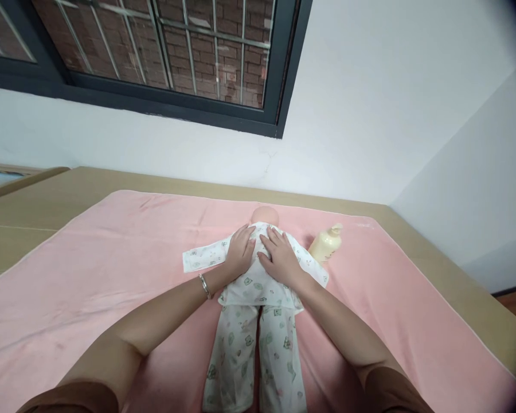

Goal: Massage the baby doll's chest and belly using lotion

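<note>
A baby doll (265,215) lies on a pink cloth (155,241), its bare rounded head at the far end. It wears a white printed top (258,287) and matching trousers (234,355). My left hand (241,249) rests on the left side of the top near the shoulder, fingers stretched forward. On the right side, my right hand (279,255) lies flat on the top with its fingers apart. Both hands touch the cloth of the top and grip nothing. The doll's arms are inside the sleeves, or hidden; I cannot tell.
A cream pump bottle (325,244) leans or lies on the pink cloth, right of the doll by the sleeve. The cloth covers a wooden surface (98,179) that meets a white wall (344,115). A dark-framed window (176,109) with bars is above.
</note>
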Motion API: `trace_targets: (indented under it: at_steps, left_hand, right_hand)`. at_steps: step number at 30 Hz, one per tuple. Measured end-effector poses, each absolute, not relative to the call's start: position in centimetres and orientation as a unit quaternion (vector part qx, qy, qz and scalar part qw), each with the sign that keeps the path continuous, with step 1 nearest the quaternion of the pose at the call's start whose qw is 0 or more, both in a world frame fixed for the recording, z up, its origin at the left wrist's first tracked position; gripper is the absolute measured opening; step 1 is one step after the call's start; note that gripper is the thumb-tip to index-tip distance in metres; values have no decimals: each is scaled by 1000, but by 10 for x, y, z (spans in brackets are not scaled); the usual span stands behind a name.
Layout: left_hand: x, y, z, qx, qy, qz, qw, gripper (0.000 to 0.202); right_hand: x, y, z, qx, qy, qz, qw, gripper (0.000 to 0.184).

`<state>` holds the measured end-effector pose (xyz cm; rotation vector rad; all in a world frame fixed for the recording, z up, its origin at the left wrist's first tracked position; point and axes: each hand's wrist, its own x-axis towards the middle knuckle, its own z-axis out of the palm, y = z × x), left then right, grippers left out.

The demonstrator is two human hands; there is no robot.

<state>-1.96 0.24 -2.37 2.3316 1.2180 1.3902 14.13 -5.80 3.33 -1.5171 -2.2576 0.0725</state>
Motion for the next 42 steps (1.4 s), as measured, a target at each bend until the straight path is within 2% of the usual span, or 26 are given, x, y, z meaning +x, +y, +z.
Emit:
trace_targets:
  at_steps: [9, 14, 17, 20, 22, 25, 27, 29, 35, 42]
  left_hand:
    - [-20, 3, -8, 798, 436, 403, 109, 40]
    - [-13, -8, 14, 795, 465, 386, 56, 32]
    - [6, -24, 34, 786, 445, 425, 56, 28]
    - [43, -43, 58, 785, 385, 445, 195, 26]
    - [72, -51, 74, 741, 350, 448, 357, 26]
    - [114, -53, 90, 566, 321, 437, 621, 27]
    - [134, -49, 96, 455, 321, 402, 727, 27]
    - [148, -45, 99, 384, 343, 385, 766, 26]
    - [166, -36, 99, 341, 377, 395, 765, 27]
    - [151, -39, 84, 280, 355, 329, 829, 36]
  right_hand:
    - [176, -118, 124, -521, -825, 12, 220, 51]
    - [228, -171, 169, -447, -875, 111, 151, 50]
    - [260, -178, 176, -511, -834, 133, 160, 53]
    - [285, -165, 171, -614, -752, 106, 214, 60]
    - [295, -150, 165, -651, -717, 106, 224, 60]
    - [304, -127, 156, -657, -714, 130, 205, 55]
    - [307, -115, 152, -639, -729, 149, 197, 53]
    - [310, -107, 150, -627, -737, 157, 197, 52]
    - [309, -102, 146, -623, -749, 146, 171, 42]
    - [306, -97, 146, -636, -741, 89, 196, 40]
